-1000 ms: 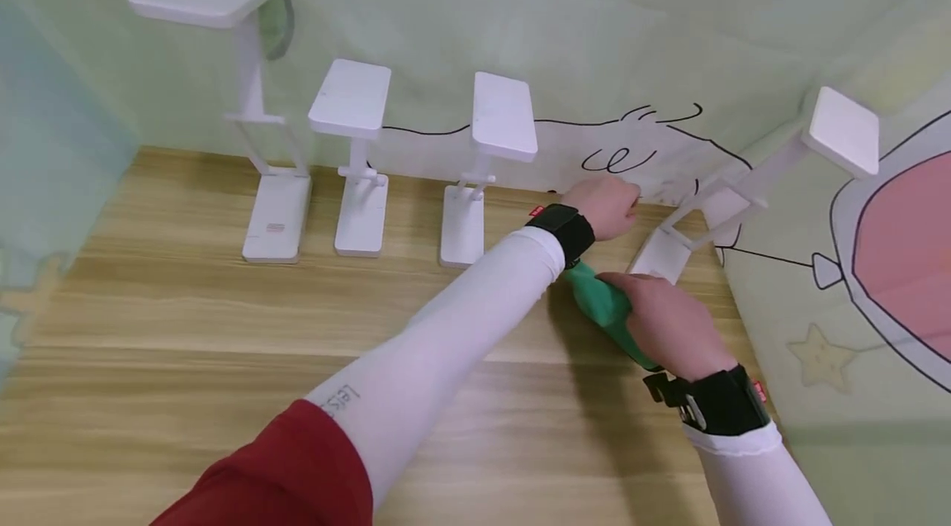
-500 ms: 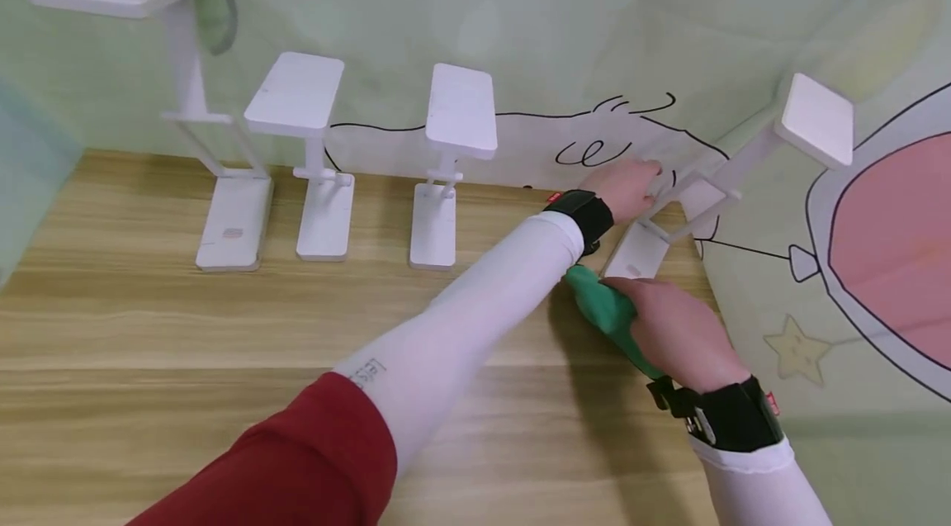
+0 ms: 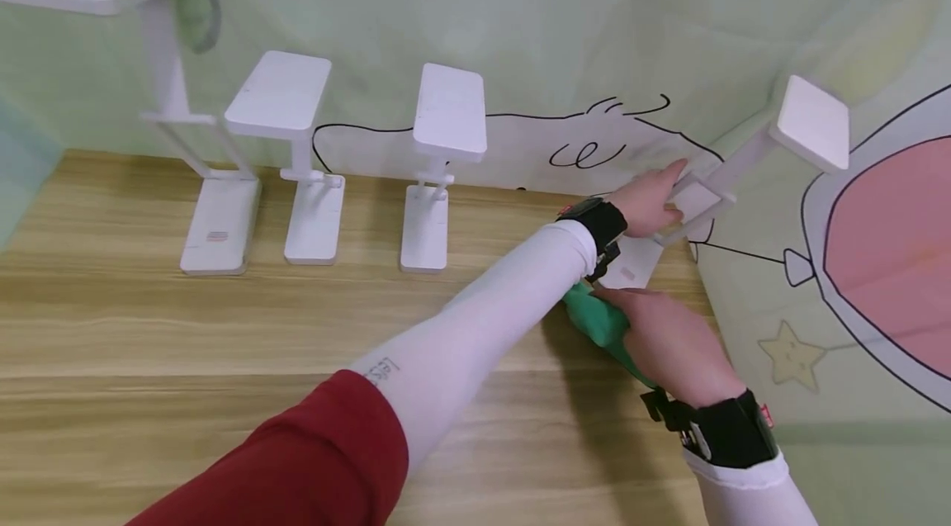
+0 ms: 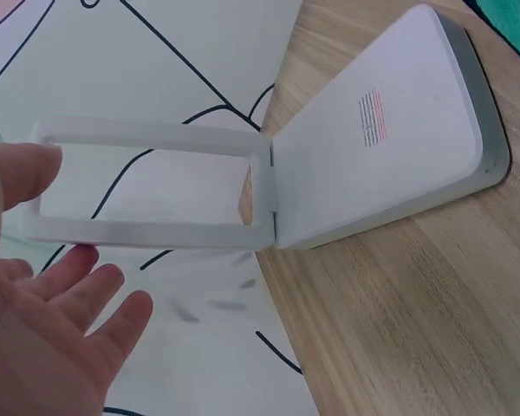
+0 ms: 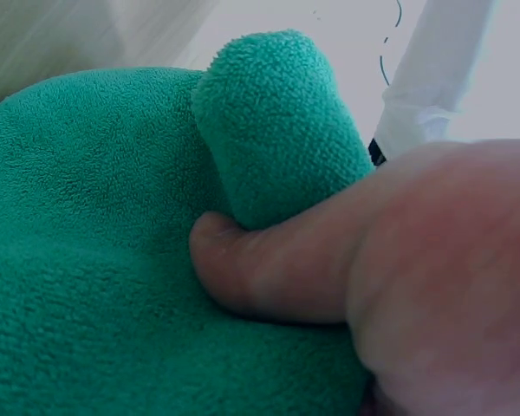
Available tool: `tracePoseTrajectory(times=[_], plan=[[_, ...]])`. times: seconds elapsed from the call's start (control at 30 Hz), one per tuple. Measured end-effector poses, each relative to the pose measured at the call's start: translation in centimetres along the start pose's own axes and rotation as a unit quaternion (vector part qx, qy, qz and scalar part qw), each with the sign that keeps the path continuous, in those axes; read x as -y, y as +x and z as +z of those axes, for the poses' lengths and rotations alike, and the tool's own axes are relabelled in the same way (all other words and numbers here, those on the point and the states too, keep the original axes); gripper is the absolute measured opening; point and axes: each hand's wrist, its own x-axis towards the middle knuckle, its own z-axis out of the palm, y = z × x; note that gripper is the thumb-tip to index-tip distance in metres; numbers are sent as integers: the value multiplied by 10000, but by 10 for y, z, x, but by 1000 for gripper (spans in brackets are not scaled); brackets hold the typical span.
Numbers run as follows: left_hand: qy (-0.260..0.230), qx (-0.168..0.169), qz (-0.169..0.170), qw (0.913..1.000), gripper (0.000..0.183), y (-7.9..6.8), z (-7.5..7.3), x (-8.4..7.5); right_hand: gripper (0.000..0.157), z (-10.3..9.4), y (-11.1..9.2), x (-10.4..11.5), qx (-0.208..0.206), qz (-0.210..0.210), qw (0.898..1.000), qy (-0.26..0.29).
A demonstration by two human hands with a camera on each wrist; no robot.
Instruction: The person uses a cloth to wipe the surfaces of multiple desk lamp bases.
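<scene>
My left hand [image 3: 649, 200] reaches to the folding arm of a white desk lamp [image 3: 743, 154] at the right. In the left wrist view the thumb overlaps the outer end of the lamp's rectangular frame [image 4: 147, 234], and spread fingertips [image 4: 121, 316] lie at its lower bar; whether they touch is unclear. The lamp's base [image 4: 381, 130] lies flat on the table. My right hand [image 3: 672, 344] grips a folded green terry cloth [image 3: 598, 319], thumb pressed into it in the right wrist view [image 5: 104, 173]. Its other fingers are hidden.
Three more white desk lamps stand in a row along the back: a tall one [image 3: 219, 229], a middle one [image 3: 315, 220] and another [image 3: 426, 229]. A printed cloth backdrop [image 3: 520, 14] rises behind and at the right of the wooden table [image 3: 223, 394].
My left hand has moved right to the rightmost lamp's frame, and its fingers have spread. The right hand keeps its hold on the cloth. The head view has shifted right.
</scene>
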Motion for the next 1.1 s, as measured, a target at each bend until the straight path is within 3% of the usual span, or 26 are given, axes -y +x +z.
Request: tracePoseTrajectory(times=[0.1,0.3,0.53,0.67,0.8,1.1], plan=[[10,81,21,10000,82,3,4,0,60,-1,-2,0,2,-3,10000,-21],[-682,243,9,9974,83,5,12,-4,61,-1,-8,-3,120,85,9999,-3],[-198,163,-12,9997,81,8,12,-3,62,-3,-7,-4,46,-19,10000,-34],[-641,140,62,9978,77,5,15,3,61,-3,-5,-3,26,-65,10000,-46],[-890,-106,114,9959,69,2,15,12,57,-1,-2,-2,-27,-164,9998,-65],[-544,-923,-207,9940,22,-6,11,22,49,-2,2,-5,-83,-337,9994,-81]])
